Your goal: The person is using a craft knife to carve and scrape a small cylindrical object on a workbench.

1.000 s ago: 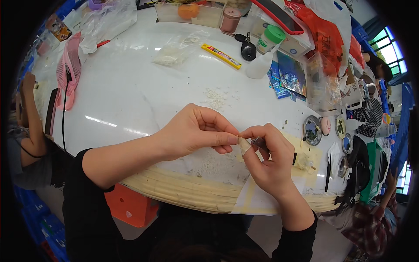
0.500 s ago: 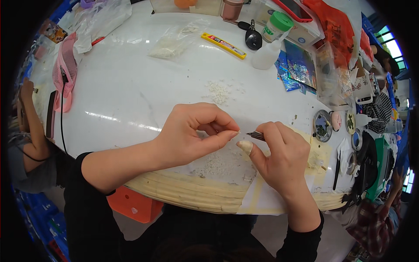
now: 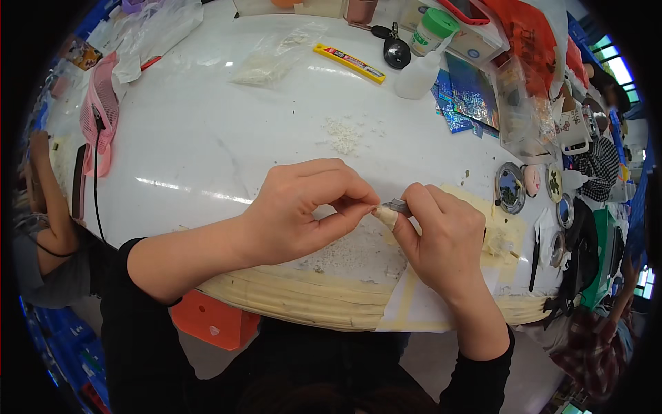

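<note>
My left hand [image 3: 303,210] and my right hand [image 3: 441,238] meet fingertip to fingertip over the near edge of a white table [image 3: 207,145]. The right hand grips a thin dark metal tool [image 3: 396,205], its tip showing between the fingers. The left thumb and forefinger pinch at that tip; what they hold is too small to see. A bandage wraps my right thumb [image 3: 387,218]. Small white crumbs [image 3: 345,255] lie under the hands, and another small heap of white bits [image 3: 341,136] lies farther back.
A yellow utility knife [image 3: 349,62], a car key [image 3: 395,48], a white squeeze bottle [image 3: 419,72], a clear bag [image 3: 272,58], small round tins [image 3: 510,188] and blue patterned sheets [image 3: 469,96] lie around. A pink item [image 3: 98,114] rests left. Another person's arm [image 3: 45,207] is far left.
Both hands have stayed together over the near table edge. The view has shifted a little, and the tool's tip now sits closer against the left fingertips.
</note>
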The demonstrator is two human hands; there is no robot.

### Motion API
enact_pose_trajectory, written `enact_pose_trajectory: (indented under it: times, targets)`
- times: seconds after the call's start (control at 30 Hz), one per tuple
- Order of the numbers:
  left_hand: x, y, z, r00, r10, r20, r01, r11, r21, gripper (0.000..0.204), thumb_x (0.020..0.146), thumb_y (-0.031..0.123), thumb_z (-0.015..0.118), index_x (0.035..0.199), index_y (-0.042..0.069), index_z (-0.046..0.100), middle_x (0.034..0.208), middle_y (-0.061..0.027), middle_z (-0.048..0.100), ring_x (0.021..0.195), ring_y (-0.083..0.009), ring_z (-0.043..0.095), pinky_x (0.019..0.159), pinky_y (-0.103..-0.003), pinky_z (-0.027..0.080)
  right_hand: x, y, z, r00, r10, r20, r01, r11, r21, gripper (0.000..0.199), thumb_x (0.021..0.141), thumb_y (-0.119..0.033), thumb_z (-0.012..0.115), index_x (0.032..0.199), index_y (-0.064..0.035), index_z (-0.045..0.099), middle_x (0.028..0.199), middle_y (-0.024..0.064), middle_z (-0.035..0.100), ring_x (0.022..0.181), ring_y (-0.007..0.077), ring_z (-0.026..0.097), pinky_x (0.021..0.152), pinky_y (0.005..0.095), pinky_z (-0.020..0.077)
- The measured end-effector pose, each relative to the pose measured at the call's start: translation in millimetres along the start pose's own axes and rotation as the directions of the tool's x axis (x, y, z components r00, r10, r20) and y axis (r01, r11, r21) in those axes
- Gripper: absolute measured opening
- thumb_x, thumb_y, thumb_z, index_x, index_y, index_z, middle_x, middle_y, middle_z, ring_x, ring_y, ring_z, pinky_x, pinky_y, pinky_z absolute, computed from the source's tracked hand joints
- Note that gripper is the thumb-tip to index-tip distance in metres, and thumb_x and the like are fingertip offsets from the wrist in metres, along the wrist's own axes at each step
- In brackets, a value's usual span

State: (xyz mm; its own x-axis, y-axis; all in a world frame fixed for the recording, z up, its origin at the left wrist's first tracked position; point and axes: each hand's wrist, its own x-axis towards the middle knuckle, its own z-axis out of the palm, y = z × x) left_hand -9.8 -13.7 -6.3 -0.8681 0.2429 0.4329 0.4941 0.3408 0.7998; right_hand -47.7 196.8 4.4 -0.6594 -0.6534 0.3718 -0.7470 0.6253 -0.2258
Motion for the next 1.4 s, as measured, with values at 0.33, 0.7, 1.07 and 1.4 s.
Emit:
enact_pose_trajectory:
  times: [0.33, 0.7, 1.07, 1.4]
  targets:
    - [0, -2, 1, 0.997, 0.075, -0.021, -0.073, 0.996, 0.057, 0.014, 0.077, -0.008, 0.069, 0.089, 0.000, 0.069, 0.082, -0.0075, 0.068, 0.070, -0.0144, 0.065, 0.059, -0.025, 0.052, 1, -2, -4, 0.999, 0.020, 0.040, -0.022, 0.998, 0.052, 0.017, 0.073, -0.009, 0.071, 0.076, -0.0064, 0.054, 0.063, 0.0058, 0.051, 0.052, 0.0239, 0.054, 0.047, 0.0350, 0.0400]
    - [3, 1, -6, 0.765, -0.531, 0.365, 0.629, 0.491, -0.602, 0.012, 0.092, 0.007, 0.066, 0.098, -0.003, 0.065, 0.086, -0.0089, 0.069, 0.073, -0.0112, 0.067, 0.066, -0.024, 0.056, -1, 2, 2, 0.998, 0.057, 0.024, -0.058, 0.997, 0.058, 0.026, 0.076, -0.025, 0.076, 0.075, -0.0102, 0.054, 0.058, 0.0014, 0.050, 0.049, 0.0200, 0.055, 0.043, 0.0329, 0.0393]
    - [2, 1, -5, 0.763, -0.544, 0.348, 0.628, 0.501, -0.595, 0.009, 0.091, 0.005, 0.066, 0.095, -0.003, 0.065, 0.085, -0.0078, 0.068, 0.072, -0.0099, 0.066, 0.066, -0.023, 0.055, 2, -1, 0, 0.988, 0.106, 0.114, -0.122, 0.982, 0.145, 0.023, 0.079, -0.022, 0.073, 0.076, -0.0088, 0.053, 0.061, 0.0031, 0.055, 0.052, 0.0222, 0.058, 0.045, 0.0344, 0.0422]
    - [0, 1, -3, 0.989, -0.126, 0.081, 0.132, 0.989, -0.068, 0.008, 0.085, -0.004, 0.066, 0.093, -0.002, 0.067, 0.085, -0.0081, 0.066, 0.071, -0.0122, 0.065, 0.061, -0.022, 0.052, 0, 2, 4, 0.998, 0.049, 0.050, -0.051, 0.998, 0.049, 0.022, 0.077, -0.023, 0.073, 0.076, -0.0101, 0.055, 0.060, 0.0029, 0.054, 0.051, 0.0220, 0.057, 0.045, 0.0342, 0.0423]
